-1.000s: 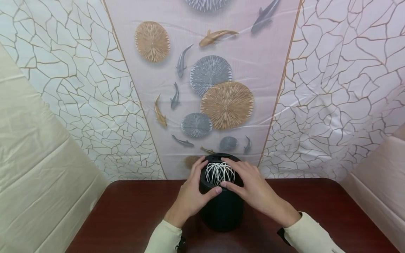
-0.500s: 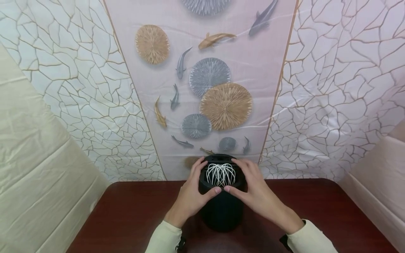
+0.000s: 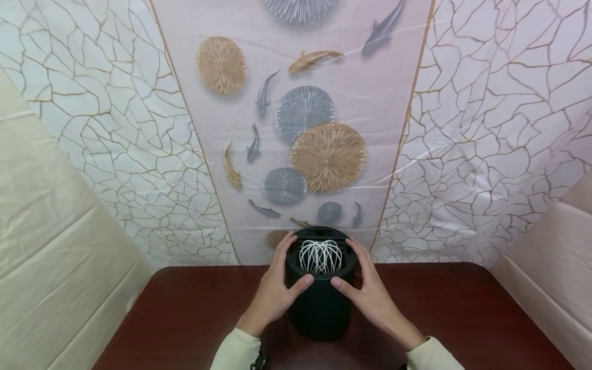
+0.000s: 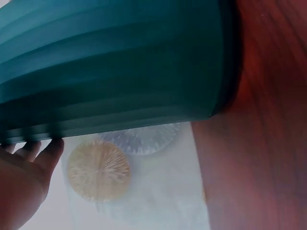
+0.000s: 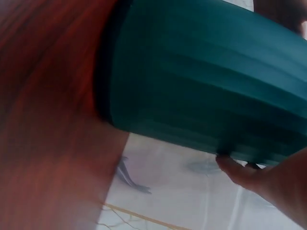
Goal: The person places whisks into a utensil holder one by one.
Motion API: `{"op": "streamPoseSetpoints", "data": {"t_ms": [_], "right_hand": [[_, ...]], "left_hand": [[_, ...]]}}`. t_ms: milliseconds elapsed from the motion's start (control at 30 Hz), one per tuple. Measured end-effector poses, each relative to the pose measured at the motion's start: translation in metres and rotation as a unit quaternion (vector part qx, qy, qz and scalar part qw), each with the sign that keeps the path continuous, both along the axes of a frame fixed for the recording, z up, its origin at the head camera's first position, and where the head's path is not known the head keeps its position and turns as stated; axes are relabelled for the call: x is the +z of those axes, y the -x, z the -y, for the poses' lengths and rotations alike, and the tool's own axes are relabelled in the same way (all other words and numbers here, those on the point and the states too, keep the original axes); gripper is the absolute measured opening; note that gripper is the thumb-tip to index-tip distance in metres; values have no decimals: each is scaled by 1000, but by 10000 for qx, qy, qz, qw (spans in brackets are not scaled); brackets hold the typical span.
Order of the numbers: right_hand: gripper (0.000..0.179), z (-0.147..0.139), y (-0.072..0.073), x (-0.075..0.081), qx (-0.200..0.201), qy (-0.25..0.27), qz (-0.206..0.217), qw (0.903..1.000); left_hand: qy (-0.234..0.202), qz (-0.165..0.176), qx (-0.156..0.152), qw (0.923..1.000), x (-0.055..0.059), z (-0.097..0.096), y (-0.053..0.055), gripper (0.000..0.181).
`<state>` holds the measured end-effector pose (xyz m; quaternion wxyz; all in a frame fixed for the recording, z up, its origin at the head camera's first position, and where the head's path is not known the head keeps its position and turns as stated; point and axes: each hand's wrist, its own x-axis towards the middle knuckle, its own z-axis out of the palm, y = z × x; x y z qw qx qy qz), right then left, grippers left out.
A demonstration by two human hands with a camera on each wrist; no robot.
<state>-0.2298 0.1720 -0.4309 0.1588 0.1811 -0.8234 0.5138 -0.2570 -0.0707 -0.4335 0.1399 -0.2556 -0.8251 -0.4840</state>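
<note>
A dark green cylindrical holder [image 3: 320, 311] stands upright on the table, its open top facing up. Inside its opening sits a bundle of looped white wires [image 3: 320, 257], like the head of a whisk; its lower part is hidden in the holder. My left hand [image 3: 273, 288] grips the rim from the left, thumb at the front and fingers round the far side. From the right, my right hand [image 3: 372, 290] grips it likewise, the two thumbs a small gap apart. In both wrist views the holder's smooth wall fills much of the picture, fingertips along its side.
Small slots [image 3: 321, 233] show in the holder's top at the back. The dark red-brown wooden table [image 3: 199, 318] ends at a patterned cloth backdrop [image 3: 277, 128] just behind the holder. Pale padded panels [image 3: 51, 257] flank the table on both sides.
My right hand has moved off the top opening and wire loops to the right side of the rim. My left hand keeps its place on the left; the holder stays upright.
</note>
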Motion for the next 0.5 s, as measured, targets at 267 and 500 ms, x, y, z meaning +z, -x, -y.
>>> {"op": "streamPoseSetpoints", "data": {"t_ms": [267, 500], "right_hand": [[86, 2, -1, -6, -153, 334, 169, 9992], [89, -14, -5, -6, -581, 35, 26, 9983]], "left_hand": [[-541, -186, -24, 9984, -10, -9, 2, 92], [47, -155, 550, 9984, -1, 0, -10, 89]]}}
